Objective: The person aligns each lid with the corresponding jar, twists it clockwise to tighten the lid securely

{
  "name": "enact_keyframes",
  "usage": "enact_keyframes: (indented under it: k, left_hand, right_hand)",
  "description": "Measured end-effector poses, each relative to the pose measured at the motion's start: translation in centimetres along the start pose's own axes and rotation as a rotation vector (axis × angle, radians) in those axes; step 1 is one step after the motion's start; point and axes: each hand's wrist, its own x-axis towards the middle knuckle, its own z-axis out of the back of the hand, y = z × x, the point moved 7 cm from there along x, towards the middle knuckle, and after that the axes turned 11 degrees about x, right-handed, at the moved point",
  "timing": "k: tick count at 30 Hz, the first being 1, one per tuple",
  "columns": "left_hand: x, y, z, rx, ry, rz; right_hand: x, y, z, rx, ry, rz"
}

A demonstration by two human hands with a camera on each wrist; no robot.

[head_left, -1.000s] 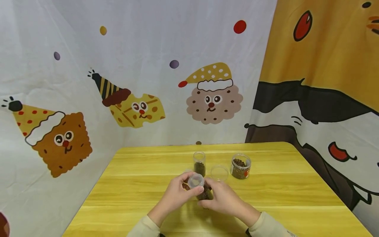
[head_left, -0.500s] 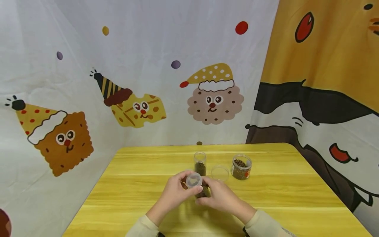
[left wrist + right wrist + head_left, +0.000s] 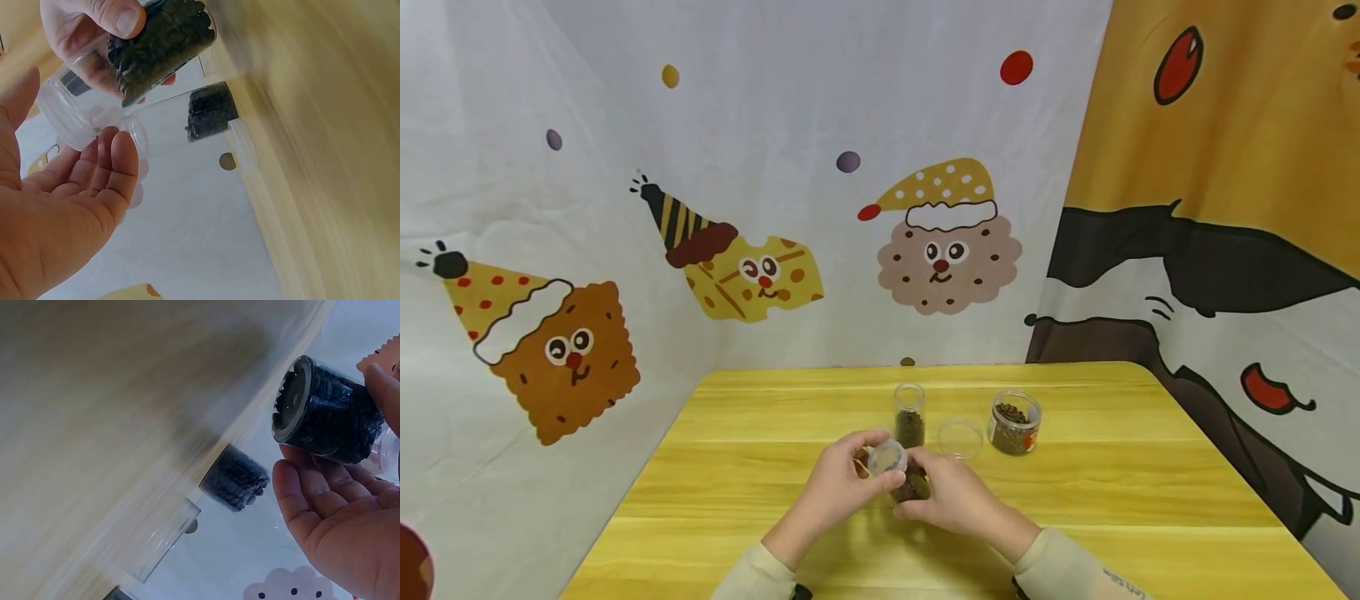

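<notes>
In the head view my left hand (image 3: 842,479) grips the clear lid (image 3: 887,458) at the top of a transparent jar, thumb on the near side and fingers on the far side. My right hand (image 3: 958,492) holds the jar's body, tilted and raised over the table. Dark seed-like pieces fill the lower part of that jar (image 3: 165,50), as the left wrist view shows. From the right wrist its base (image 3: 294,403) is visible, clear of the tabletop. Just behind the hands stands a tall clear jar (image 3: 910,421), uncapped and partly filled with dark pieces.
On the wood-patterned table (image 3: 760,417), a wide uncapped jar (image 3: 1015,429) of brown pieces stands to the right. A large clear lid (image 3: 960,439) lies left of it. Another small clear lid (image 3: 244,147) is beside the tall jar. A printed cloth (image 3: 775,100) hangs behind.
Both hands have shifted slightly left with the jar, and its lid tilts a little differently. The other jars and lids stay in place; the head view has shifted slightly.
</notes>
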Motion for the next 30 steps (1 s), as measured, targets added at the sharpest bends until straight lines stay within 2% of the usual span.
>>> enact_keyframes:
  k: [7,10,15,20,25,30]
  left_hand:
    - [0.0,-0.3,-0.2,0.001,0.004,0.0]
    - [0.0,-0.7,-0.6,0.016,0.004,-0.024]
    - [0.0,-1.5,-1.5,0.04,0.013,-0.057]
    - [0.1,-2.4,-2.8,0.017,0.056,-0.073]
    - [0.1,-3.0,-3.8,0.014,0.096,-0.093]
    - [-0.2,-2.3,-3.6,0.021,0.104,-0.058]
  right_hand:
    - [-0.2,-0.3,0.2,-0.008,-0.019,0.002]
    - [-0.8,-0.5,0.5,-0.004,-0.018,-0.016]
    - [-2.0,-1.1,1.4,0.014,-0.021,-0.041]
    - [-3.3,-1.8,2.6,0.05,-0.025,-0.072]
    - [-5.2,-3.6,4.6,0.102,-0.055,-0.126]
    - [-7.7,-6.6,8.4,0.081,-0.173,-0.242]
